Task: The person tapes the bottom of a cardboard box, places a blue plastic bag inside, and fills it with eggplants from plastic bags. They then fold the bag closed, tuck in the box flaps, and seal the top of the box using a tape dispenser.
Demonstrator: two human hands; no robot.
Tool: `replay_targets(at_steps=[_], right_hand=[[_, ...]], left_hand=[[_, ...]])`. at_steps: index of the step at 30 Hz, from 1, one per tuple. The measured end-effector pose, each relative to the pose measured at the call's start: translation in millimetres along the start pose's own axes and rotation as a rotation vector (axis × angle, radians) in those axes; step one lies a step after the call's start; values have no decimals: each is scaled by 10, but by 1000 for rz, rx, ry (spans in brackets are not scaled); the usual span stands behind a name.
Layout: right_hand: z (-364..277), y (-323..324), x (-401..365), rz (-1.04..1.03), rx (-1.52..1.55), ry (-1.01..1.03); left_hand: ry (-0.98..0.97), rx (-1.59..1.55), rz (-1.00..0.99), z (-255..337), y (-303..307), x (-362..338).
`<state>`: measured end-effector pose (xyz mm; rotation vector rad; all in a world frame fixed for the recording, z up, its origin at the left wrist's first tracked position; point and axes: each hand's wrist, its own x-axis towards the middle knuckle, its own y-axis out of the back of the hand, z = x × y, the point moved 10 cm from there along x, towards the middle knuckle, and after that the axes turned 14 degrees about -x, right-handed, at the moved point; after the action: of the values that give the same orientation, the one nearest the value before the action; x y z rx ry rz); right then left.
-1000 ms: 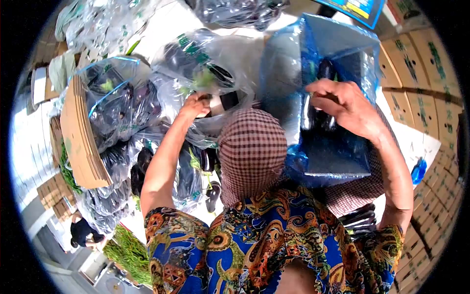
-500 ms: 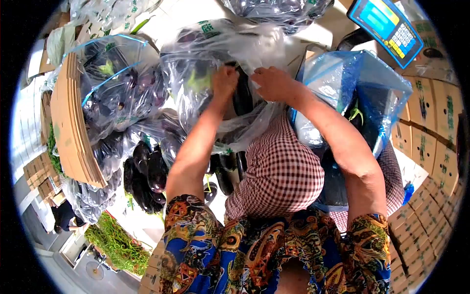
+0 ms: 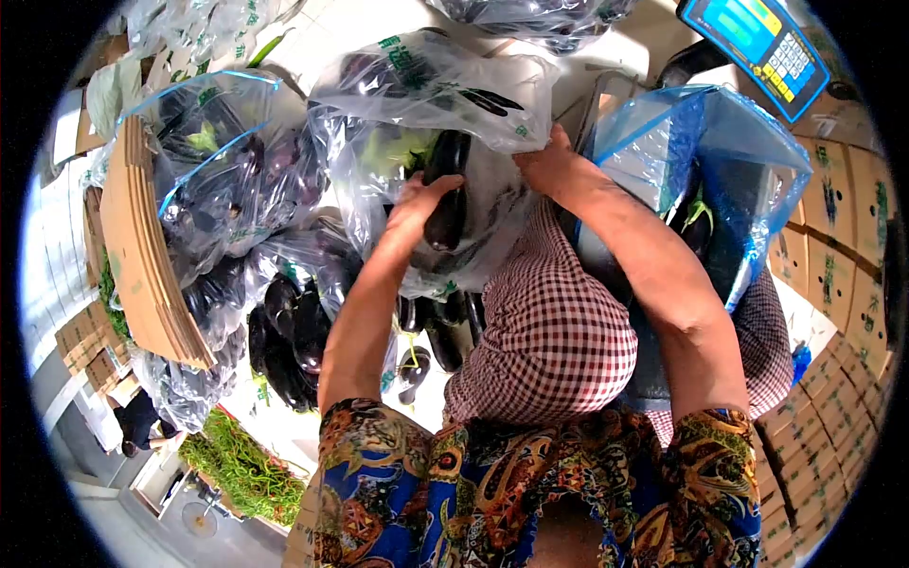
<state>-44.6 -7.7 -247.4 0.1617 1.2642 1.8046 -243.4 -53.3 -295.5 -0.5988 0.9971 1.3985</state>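
My left hand (image 3: 414, 208) is closed round a dark purple eggplant (image 3: 449, 180) at the mouth of a clear plastic bag (image 3: 511, 80). More eggplants show through the film of this bag, with a pale green stem end beside my fingers. My right hand (image 3: 549, 166) pinches the bag's right edge; its fingertips are partly hidden. Close to my right forearm stands a box lined with a blue plastic bag (image 3: 757, 142), and an eggplant (image 3: 699, 222) lies inside it. Several loose eggplants (image 3: 308, 331) lie on the floor left of my left forearm.
At the upper right is a blue scale display (image 3: 757, 47). Flat cardboard sheets (image 3: 147, 256) stand at the left by another clear bag of eggplants (image 3: 227, 189). Green peppers (image 3: 237, 464) are heaped lower left, near another person (image 3: 137, 421). Stacked cartons (image 3: 824, 417) line the right side.
My left hand has moved down and left and now grips the eggplant, which has shifted left with it. My right hand has moved slightly right, drawing the bag's edge.
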Motion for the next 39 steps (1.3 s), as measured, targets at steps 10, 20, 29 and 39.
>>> replay_targets(at_steps=[10,20,29,39], right_hand=[[598,1085,59,155,883,-26],[1164,2765,-1029,1150,372,-6],[1671,2708,-1344,857,889,3],[1975,2241,-2235,673,598,-538]], left_hand=[[128,-951,-549,200,323,-1531],[-88,-843,-656,1063,422,-2701],[-451,-849,-924,2031,179,-3049],[-626,-1058,-926,2418,-278,-2858]])
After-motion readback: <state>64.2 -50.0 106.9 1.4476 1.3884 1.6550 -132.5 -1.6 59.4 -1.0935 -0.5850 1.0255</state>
